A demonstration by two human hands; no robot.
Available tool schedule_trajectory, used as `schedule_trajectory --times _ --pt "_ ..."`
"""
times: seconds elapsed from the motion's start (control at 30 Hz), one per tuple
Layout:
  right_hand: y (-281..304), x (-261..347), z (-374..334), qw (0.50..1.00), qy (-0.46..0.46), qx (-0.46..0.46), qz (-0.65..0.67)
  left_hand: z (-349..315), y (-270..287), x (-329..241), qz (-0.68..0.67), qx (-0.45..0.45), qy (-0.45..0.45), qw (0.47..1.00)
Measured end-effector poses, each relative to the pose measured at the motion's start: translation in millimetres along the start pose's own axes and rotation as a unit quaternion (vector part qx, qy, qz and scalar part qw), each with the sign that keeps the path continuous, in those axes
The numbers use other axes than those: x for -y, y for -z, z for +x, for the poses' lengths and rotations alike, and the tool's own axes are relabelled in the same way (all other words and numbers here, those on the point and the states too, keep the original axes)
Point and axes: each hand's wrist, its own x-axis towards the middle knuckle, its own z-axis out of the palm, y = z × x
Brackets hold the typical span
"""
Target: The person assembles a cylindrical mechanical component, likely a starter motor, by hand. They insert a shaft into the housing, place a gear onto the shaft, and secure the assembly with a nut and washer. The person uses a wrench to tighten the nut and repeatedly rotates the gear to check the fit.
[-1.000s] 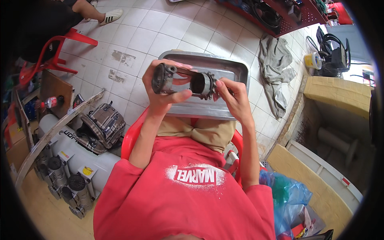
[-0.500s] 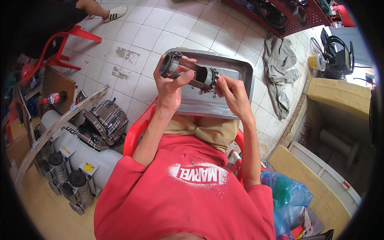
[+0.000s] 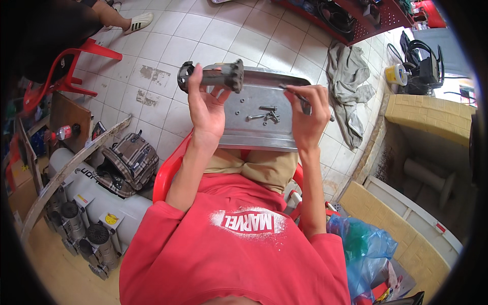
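My left hand point(image 3: 207, 116) grips a dark metal cylindrical housing point(image 3: 219, 78) with toothed or lobed ends, raised over the far left edge of a metal tray point(image 3: 279, 133). The fingers wrap its near side, with the thumb up along the left end. Over the tray's right side, my right hand point(image 3: 311, 116) is closed around a slim dark rod-like tool point(image 3: 305, 105); its exact kind is hard to make out. Several silver bolts point(image 3: 268, 108) and small nuts point(image 3: 242, 100) lie loose in the tray, which rests across my lap.
A grey cloth point(image 3: 348, 86) lies on the tiled floor to the right. At left stand a red plastic chair point(image 3: 84, 47), a plaid backpack point(image 3: 133, 161) and a grey tank with motors point(image 3: 119, 211). A red perforated rack point(image 3: 378, 20) is at the far right. Someone's shoe point(image 3: 138, 23) shows far left.
My right hand has left the housing's right end and moved right, now holding the slim dark tool. The housing has shifted left and turned, uncovering the bolts in the tray.
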Motion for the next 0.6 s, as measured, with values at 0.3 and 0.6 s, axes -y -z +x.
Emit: schedule_trajectory --times 0.3,0.6 --pt "-13 -6 -4 0.962 -0.198 0.129 0.134 -5 3 10 0.068 0.073 0.057 0.993" --pt "-40 -38 -19 0.97 -0.169 0.173 -0.023 -10 -1 12 0.084 0.15 0.183 0.968"
